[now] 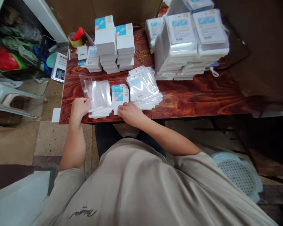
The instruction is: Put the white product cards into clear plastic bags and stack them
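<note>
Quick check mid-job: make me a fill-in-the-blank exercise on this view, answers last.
1. The small card pile is touched by the person's ____ hand.
2. As pictured, the clear sleeves lie to that pile's ____.
3. The seat of the pale stool is full of small ____.

Missing words: right; left; holes.

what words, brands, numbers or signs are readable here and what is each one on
"B…": dark cursive lettering on the beige cloth shirt; the rest is unclear.
Blue-and-white rectangular cards near the right hand: printing too small and blurred.
White card stacks with blue print: unreadable.
Cards in clear plastic sleeves: unreadable.
White-and-grey scale with a dark display: unreadable.
</note>
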### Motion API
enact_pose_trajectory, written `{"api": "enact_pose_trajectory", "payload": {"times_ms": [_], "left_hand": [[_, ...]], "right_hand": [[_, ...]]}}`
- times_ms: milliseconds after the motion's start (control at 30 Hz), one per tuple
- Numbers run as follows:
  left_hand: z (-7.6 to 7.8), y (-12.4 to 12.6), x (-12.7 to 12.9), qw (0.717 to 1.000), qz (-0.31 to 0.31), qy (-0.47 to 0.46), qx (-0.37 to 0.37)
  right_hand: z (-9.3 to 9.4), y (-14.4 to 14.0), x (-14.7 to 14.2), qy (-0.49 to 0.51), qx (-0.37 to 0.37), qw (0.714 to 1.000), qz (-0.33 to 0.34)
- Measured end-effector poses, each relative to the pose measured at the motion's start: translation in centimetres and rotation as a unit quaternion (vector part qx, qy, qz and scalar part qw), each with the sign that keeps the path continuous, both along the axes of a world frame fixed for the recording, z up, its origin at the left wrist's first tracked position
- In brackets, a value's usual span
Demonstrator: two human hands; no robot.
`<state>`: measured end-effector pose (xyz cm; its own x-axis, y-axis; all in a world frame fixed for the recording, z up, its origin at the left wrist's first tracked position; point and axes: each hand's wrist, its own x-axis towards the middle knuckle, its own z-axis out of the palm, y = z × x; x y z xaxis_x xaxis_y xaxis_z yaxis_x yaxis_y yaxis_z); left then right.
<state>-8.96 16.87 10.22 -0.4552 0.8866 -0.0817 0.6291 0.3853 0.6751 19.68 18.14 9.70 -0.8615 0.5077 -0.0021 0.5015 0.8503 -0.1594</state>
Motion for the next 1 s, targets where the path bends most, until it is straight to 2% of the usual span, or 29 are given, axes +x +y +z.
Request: {"api": "enact_pose_trajectory", "payload": {"times_ms": [100, 133, 167, 233, 333, 433, 500, 567, 600, 667, 700, 733, 767, 800, 867, 933, 1000], "left_hand": [[1.2, -0.6, 0.8, 0.988, -0.038, 0.15, 0.004], [1.4, -0.7, 1.2, 0.988, -0.027, 0.148, 0.027], [1.4, -0.7, 1.6, 0.992, -0.006, 0.115, 0.057], [1.1, -0.5, 2.5, 0.99, 0.044, -0.024, 0.128], [0.2, 0.0, 3.8, 0.943, 0.105, -0.245, 0.201], [-0.3, 0.2, 4.8, 0.909, 0.124, -0.331, 0.22], [-0.5, 0.1, 5.4, 0.89, 0.129, -0.376, 0.222], [-0.6, -0.1, 6.1, 0.869, 0.128, -0.426, 0.219], [-0.7, -0.2, 6.5, 0.857, 0.125, -0.449, 0.218], [-0.9, -0.5, 7.4, 0.835, 0.12, -0.489, 0.223], [-0.9, -0.6, 7.9, 0.825, 0.119, -0.504, 0.227], [-0.9, -0.6, 8.5, 0.816, 0.119, -0.516, 0.233], [-0.8, -0.7, 9.0, 0.809, 0.12, -0.525, 0.237], [-0.7, -0.8, 9.5, 0.804, 0.119, -0.531, 0.24], [-0.3, -1.0, 10.5, 0.799, 0.115, -0.54, 0.239], [0.0, -1.2, 11.2, 0.801, 0.105, -0.542, 0.233], [0.0, -1.5, 11.6, 0.807, 0.097, -0.537, 0.226]], "right_hand": [[-0.1, -0.2, 0.5, -0.012, 0.007, 1.0, 0.019], [-0.1, -0.4, 0.7, -0.011, 0.01, 1.0, 0.019], [-0.2, -0.5, 0.9, -0.006, 0.012, 1.0, 0.016], [-0.6, -0.9, 1.3, 0.017, 0.015, 1.0, -0.001], [-1.4, -1.3, 1.9, 0.078, 0.021, 0.996, -0.038], [-2.2, -1.6, 2.5, 0.143, -0.003, 0.988, -0.061], [-2.4, -2.0, 2.8, 0.217, -0.036, 0.972, -0.086], [-2.1, -2.7, 3.2, 0.329, -0.057, 0.931, -0.149], [-1.7, -3.1, 3.4, 0.394, -0.063, 0.895, -0.202], [-0.8, -3.9, 3.7, 0.509, -0.109, 0.79, -0.325], [-0.4, -4.3, 3.8, 0.545, -0.162, 0.734, -0.372], [-0.1, -4.5, 3.8, 0.564, -0.227, 0.686, -0.4], [0.1, -4.6, 3.8, 0.569, -0.293, 0.649, -0.411], [0.1, -4.6, 3.7, 0.564, -0.348, 0.627, -0.41], [-0.3, -4.2, 3.4, 0.552, -0.405, 0.606, -0.406], [-1.0, -3.4, 3.2, 0.56, -0.412, 0.583, -0.42], [-1.6, -2.5, 2.9, 0.586, -0.391, 0.562, -0.433]]}}
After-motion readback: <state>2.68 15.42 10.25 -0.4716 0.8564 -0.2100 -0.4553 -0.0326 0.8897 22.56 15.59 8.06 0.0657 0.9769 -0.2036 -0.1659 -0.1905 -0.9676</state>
